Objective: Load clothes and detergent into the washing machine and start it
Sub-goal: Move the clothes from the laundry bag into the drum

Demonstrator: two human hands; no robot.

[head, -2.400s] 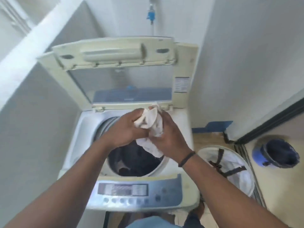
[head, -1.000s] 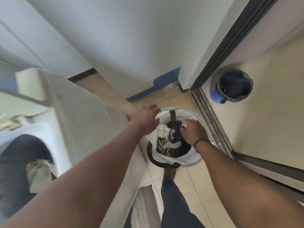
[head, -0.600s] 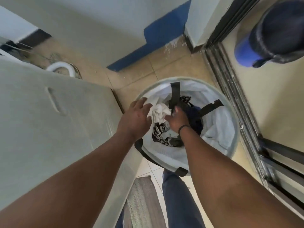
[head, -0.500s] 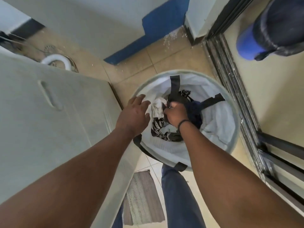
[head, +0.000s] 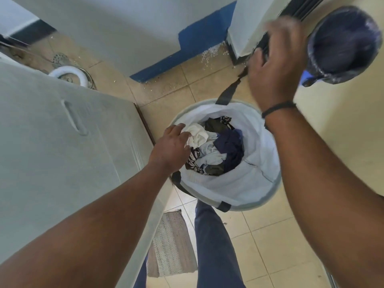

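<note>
A white laundry bag [head: 249, 179] stands on the tiled floor just right of the washing machine's grey side panel [head: 62, 146]. Inside lie mixed clothes: a white cloth [head: 197, 135], dark navy garments [head: 230, 148] and a pale blue piece [head: 209, 155]. My left hand [head: 172, 146] reaches over the bag's left rim, its fingers curled on the white cloth. Raised high and blurred, my right hand [head: 274, 57] holds the bag's dark strap [head: 228, 92], which runs taut from the far rim up to it. The machine's drum is out of view.
A blue bin with a dark liner [head: 342, 42] stands at the upper right beside a sliding-door track. A grey mat [head: 170, 242] and my trouser leg [head: 214, 246] are below the bag. A white hose ring [head: 68, 74] lies by a floor drain behind the machine.
My right hand has left the clothes and risen toward the upper right, pulling the dark strap up. My left hand has moved onto the white cloth inside the bag.
</note>
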